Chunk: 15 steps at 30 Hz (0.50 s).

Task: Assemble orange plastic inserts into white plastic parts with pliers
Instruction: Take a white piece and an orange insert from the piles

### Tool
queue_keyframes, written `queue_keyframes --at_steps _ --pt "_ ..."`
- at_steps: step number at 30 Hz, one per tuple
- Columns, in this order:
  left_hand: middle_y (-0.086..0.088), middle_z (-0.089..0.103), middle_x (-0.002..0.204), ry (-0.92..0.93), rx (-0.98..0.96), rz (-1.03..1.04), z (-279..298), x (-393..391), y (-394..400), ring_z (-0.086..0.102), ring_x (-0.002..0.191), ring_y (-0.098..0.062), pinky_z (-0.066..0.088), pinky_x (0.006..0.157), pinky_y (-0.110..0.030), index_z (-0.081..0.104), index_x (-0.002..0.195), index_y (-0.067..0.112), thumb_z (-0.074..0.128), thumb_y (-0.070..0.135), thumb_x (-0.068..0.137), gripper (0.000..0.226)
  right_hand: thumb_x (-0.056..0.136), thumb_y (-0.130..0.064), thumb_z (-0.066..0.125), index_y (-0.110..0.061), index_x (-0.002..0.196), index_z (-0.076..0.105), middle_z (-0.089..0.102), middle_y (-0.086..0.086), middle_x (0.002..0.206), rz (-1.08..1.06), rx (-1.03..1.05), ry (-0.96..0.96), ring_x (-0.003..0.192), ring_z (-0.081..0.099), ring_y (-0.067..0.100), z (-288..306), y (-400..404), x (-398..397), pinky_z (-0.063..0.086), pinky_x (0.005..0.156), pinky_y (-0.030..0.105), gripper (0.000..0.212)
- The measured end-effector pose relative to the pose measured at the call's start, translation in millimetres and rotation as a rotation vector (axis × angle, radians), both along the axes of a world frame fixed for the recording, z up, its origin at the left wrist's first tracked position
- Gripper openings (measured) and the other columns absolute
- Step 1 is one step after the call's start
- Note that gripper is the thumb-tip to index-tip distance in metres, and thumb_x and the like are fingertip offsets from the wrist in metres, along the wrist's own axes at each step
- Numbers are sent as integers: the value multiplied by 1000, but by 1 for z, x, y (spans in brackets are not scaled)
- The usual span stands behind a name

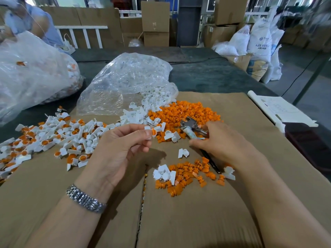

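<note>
Cardboard sheet [179, 221] lies under both hands; orange inserts pile [186, 111] beyond them. Right hand [222, 142] is curled around pliers [192, 127], head pointing away. Left hand [118, 145] pinches white part with orange insert [153, 131] at fingertips.

A left hand [123, 142] pinches a white part with orange insert [152, 131]; at three o'clock, the right hand [220, 140] grips pliers [192, 127] above cardboard [179, 221].
</note>
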<state>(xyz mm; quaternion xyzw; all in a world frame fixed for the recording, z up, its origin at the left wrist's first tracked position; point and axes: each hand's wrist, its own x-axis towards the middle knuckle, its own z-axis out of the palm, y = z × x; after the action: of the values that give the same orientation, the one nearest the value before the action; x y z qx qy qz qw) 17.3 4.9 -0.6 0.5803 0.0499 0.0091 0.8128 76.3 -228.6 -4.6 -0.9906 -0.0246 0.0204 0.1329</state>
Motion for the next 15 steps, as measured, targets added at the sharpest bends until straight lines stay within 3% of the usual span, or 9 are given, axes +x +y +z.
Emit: queue_keyframes --at_steps 2,4,6,9,12,15 --pt "-10 71 73 -4 -5 21 0 0 0 67 61 -15 56 55 -18 81 74 8 81 9 63 12 87 -55 67 -13 90 57 57 4 90 23 -51 -3 81 56 21 3 3 -2 46 64 37 43" --pt "-10 72 75 -13 -23 54 0 0 0 67 62 -15 56 56 -19 81 75 8 81 9 64 12 89 -47 65 -13 93 61 62 6 91 30 -36 -14 80 60 23 5 4 -4 48 66 40 34" --pt "-10 73 76 -21 -60 84 0 1 1 68 63 -15 56 57 -19 80 76 9 81 8 65 11 93 -42 59 -16 96 62 67 7 87 26 92 -12 77 65 23 13 3 -8 53 66 42 26" --pt "-11 72 80 -45 -97 107 1 1 1 68 67 -16 57 60 -19 78 80 8 79 7 71 10 97 -37 54 -21 96 62 68 8 76 50 377 11 59 65 10 32 3 -17 55 53 35 18" --pt "-11 72 82 -77 -107 122 2 0 3 68 70 -16 57 63 -20 77 81 10 75 5 79 5 99 -20 57 -11 101 68 72 8 76 189 654 255 72 73 21 50 12 -27 63 77 45 14" --pt "-9 72 82 -88 -134 133 2 0 5 68 71 -16 57 63 -20 74 91 6 74 3 83 8 103 -28 55 -3 97 65 75 12 83 286 624 402 84 75 30 53 28 -38 57 89 56 28"
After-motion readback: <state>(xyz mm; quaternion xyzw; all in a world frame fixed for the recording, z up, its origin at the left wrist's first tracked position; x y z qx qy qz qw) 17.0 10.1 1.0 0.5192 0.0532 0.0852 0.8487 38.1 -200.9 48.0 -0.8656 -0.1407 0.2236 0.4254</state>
